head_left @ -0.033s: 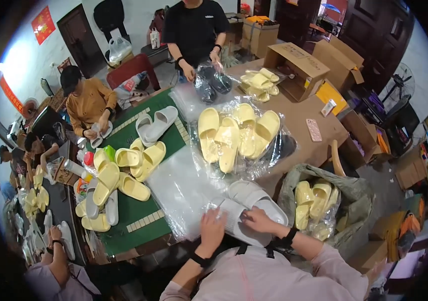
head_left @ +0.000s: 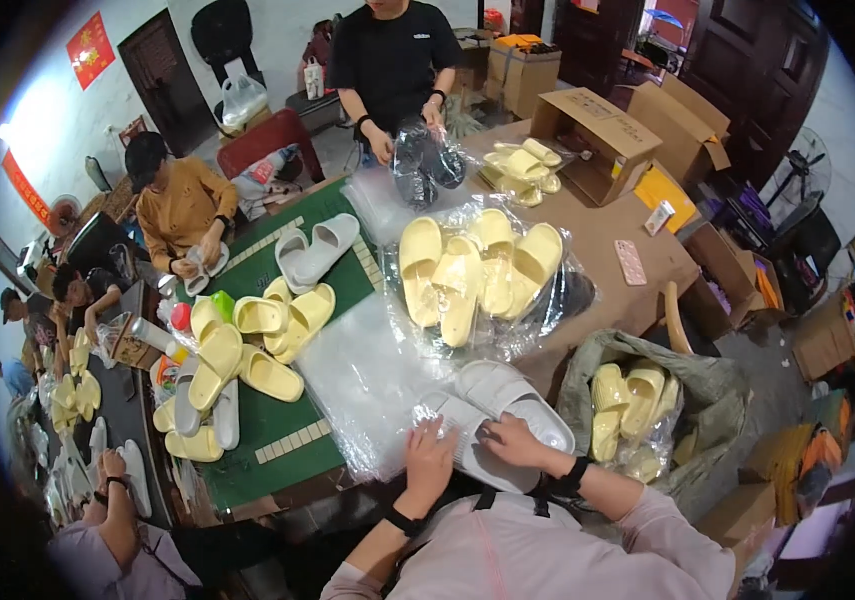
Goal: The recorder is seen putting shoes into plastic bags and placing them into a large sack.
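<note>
A pair of grey slippers [head_left: 509,398] lies at the near table edge, in front of me, with toes pointing away. My left hand [head_left: 430,464] grips the side of the left slipper, next to thin clear plastic; its fingertips are partly hard to make out. My right hand [head_left: 512,442] has its curled fingers on the heel part of the same pair, around the inner edges. Left of them spreads a stack of clear plastic bags [head_left: 362,385]. Beyond lie yellow slippers [head_left: 459,285] in clear bags.
Loose yellow slippers [head_left: 272,375] and a grey pair [head_left: 317,250] lie on the green mat [head_left: 247,475]. A woven sack [head_left: 717,400] with bagged slippers stands at right. A pink phone [head_left: 629,262] and open carton [head_left: 587,140] lie farther off. Co-workers handle slippers across and left.
My left hand has shifted very slightly along the grey slipper. The whole view has tilted a little; otherwise things stand as before.
</note>
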Tool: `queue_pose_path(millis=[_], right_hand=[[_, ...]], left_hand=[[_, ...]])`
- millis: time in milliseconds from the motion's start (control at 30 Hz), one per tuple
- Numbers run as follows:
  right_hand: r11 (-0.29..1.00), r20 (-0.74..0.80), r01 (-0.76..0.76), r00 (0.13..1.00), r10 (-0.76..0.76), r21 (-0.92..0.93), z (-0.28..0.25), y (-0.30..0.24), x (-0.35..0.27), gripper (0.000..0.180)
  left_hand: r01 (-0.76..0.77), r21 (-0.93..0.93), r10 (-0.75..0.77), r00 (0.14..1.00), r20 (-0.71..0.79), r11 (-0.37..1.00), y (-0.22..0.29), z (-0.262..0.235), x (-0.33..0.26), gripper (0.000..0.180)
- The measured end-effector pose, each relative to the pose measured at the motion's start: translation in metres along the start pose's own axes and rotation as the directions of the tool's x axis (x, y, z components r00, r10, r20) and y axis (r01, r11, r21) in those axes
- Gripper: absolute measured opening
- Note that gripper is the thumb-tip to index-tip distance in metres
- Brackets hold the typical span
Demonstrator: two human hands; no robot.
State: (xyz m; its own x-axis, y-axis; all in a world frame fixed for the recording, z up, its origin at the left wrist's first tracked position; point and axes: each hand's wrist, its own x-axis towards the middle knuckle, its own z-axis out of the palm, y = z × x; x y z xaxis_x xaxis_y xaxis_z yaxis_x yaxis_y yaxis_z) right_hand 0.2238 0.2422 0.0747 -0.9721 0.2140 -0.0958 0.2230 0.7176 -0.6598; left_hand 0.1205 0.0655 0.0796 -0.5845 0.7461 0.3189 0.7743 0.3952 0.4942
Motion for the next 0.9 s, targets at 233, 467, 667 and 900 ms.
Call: queue_pose_path(millis=[233, 467, 667, 900], right_hand=[[0.996, -0.092, 0.085, 0.992, -0.085, -0.001, 0.053, -0.010, 0.032, 0.028], [0.971, -0.225, 0.123, 0.959, -0.169, -0.206, 0.111, -0.012, 0.095, 0.031], [0.776, -0.291, 0.519, 0.727, -0.621, -0.359, 0.100, -0.033, 0.140, 0.044], [0.827, -0.181, 0.545, 0.807, -0.563, -0.142, 0.032, -0.069, 0.113, 0.043]], left_hand=[[0.117, -0.219, -0.118, 0.993, 0.008, 0.969, 0.022, -0.015, -0.012, 0.025], [0.345, -0.489, -0.341, 0.935, 0.100, 0.801, 0.048, -0.038, -0.027, 0.022], [0.283, -0.515, -0.311, 0.950, 0.035, 0.809, 0.031, -0.050, -0.017, 0.020], [0.385, -0.821, -0.586, 0.806, 0.077, 0.422, -0.027, -0.072, 0.001, 0.024]])
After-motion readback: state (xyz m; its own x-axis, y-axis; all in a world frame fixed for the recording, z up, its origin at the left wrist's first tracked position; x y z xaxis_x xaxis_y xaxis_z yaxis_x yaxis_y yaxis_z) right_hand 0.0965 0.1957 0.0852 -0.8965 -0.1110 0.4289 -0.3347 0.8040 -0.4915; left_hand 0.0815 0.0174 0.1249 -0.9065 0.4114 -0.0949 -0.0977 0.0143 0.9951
